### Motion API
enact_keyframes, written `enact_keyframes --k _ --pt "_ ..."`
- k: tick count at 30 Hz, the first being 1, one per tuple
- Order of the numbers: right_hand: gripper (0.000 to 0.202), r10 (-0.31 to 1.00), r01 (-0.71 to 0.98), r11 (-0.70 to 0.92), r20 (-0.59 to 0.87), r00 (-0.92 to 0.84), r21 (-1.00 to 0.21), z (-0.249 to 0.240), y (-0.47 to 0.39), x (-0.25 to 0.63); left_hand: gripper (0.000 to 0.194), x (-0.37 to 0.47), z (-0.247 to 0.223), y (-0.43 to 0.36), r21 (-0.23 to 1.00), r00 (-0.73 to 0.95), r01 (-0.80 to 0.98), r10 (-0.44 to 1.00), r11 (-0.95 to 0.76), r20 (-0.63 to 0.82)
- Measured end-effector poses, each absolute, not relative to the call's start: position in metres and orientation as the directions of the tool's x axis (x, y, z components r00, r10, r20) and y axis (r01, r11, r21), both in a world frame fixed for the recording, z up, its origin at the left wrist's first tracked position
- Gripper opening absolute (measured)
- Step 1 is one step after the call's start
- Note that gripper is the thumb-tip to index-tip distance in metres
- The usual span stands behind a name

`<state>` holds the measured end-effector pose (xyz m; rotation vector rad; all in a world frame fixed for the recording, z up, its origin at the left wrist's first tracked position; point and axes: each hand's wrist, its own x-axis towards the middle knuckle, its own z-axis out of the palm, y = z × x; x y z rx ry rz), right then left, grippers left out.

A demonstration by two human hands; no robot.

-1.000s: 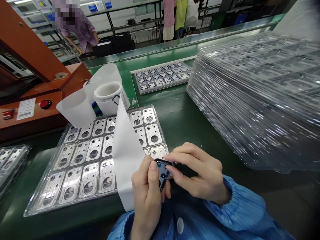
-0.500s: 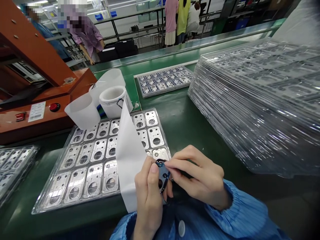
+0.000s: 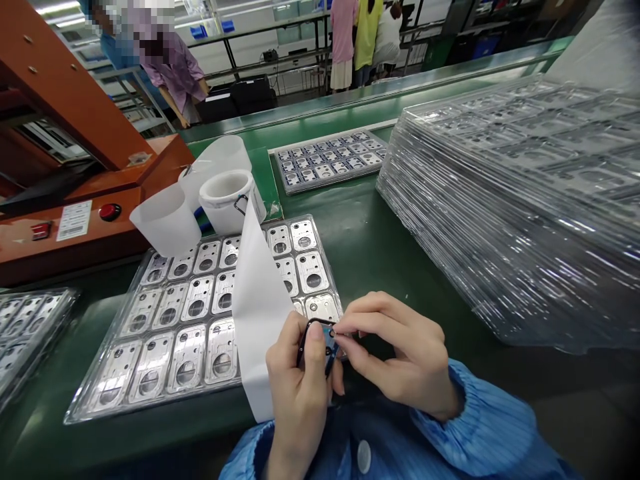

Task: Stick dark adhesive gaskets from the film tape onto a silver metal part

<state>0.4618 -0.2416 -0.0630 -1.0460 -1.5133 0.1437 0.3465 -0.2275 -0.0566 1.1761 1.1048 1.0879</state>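
My left hand [image 3: 297, 377] grips a small blue metal plate [image 3: 329, 335] with a dark rim and round holes, its thumb lying across the face. My right hand [image 3: 400, 350] pinches at the plate's upper right edge; whether a tiny part sits between those fingertips is hidden. Beside my left hand hangs a long strip of white film [image 3: 260, 307], sloping down from a white roll [image 3: 227, 200]. Under the strip lies a clear plastic tray [image 3: 116, 319] filled with rows of silver plates, each with a round opening.
A tall stack of clear trays [image 3: 450, 220] stands on the right. Behind lies a tray of blue-edged plates [image 3: 327, 160]. An orange machine [image 3: 135, 180] with a red button stands at left, near curled translucent sheets [image 3: 167, 220]. Another filled tray [image 3: 30, 327] sits far left. People stand in the background.
The plate has turned in my left hand, and my left thumb now covers more of its face. My right fingertips stay at its edge, barely shifted.
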Motion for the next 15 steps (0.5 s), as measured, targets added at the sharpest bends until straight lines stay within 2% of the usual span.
enact_keyframes --k 4,10,15 --pt "0.013 0.685 0.52 0.546 0.707 0.173 -0.657 -0.0638 -0.2428 0.461 0.033 0.3469 -0.0561 -0.2274 0.993 0.146 -0.081 0.987 0.081 -0.068" --pt "0.012 0.644 0.562 0.551 0.742 0.184 -0.617 -0.0659 -0.2436 0.4588 0.034 0.3476 -0.0537 -0.2277 0.994 0.099 -0.075 0.993 0.079 -0.071" --pt "0.011 0.672 0.531 0.528 0.708 0.216 -0.663 -0.0676 -0.2445 0.4575 0.032 0.3434 -0.056 -0.2259 0.976 0.174 -0.146 0.975 0.162 -0.136"
